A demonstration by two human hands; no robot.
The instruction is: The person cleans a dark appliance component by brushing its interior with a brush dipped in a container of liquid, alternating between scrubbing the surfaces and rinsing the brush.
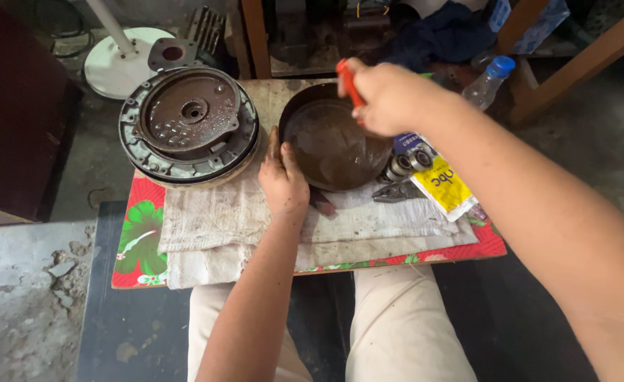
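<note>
A dark round pan [329,145] of brown murky liquid sits on a stained white cloth [220,219] over a small table. My left hand [281,178] rests on the cloth at the pan's near left rim, fingers together and touching the rim. My right hand [386,95] hovers over the pan's far right side, closed on a thin red-handled tool [348,83] that points down toward the liquid. The tool's tip is hidden behind my hand.
A round metal motor housing [188,124] lies left of the pan. Bearings [405,164], pliers [397,191] and a yellow packet [443,185] lie at the right. A plastic bottle [489,81], a white fan base [124,60] and wooden frame legs stand beyond.
</note>
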